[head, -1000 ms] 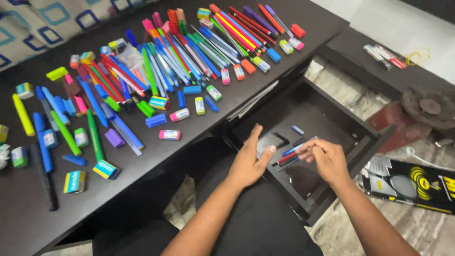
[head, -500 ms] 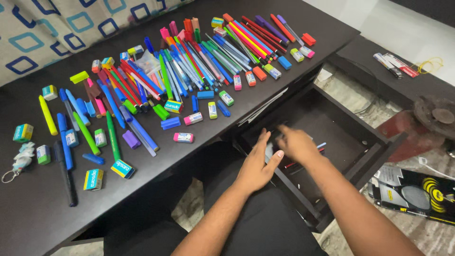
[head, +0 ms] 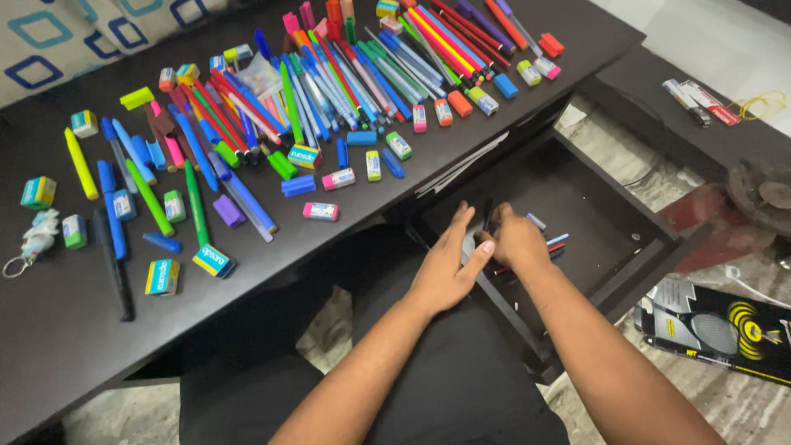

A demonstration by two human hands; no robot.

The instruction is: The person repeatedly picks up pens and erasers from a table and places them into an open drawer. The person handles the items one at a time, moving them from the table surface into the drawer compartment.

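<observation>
Clearance: table (head: 49, 346) top crowded; open drawer (head: 634, 272) mostly free.

Pens and markers (head: 346, 74) lie packed across the far and middle table, erasers (head: 320, 211) scattered among them, gaps too narrow for a hand to pass flat. Bare strip along the near left edge, broken only by a black pen (head: 111, 264) and two boxed erasers (head: 162, 277). Drawer floor is open toward the right wall; a few pens (head: 554, 243) lie just beside the right hand (head: 515, 239), whose fingers close round a dark pen (head: 487, 216). The left hand (head: 445, 268) blocks the drawer's left front corner (table underside overhangs the drawer's back).
</observation>
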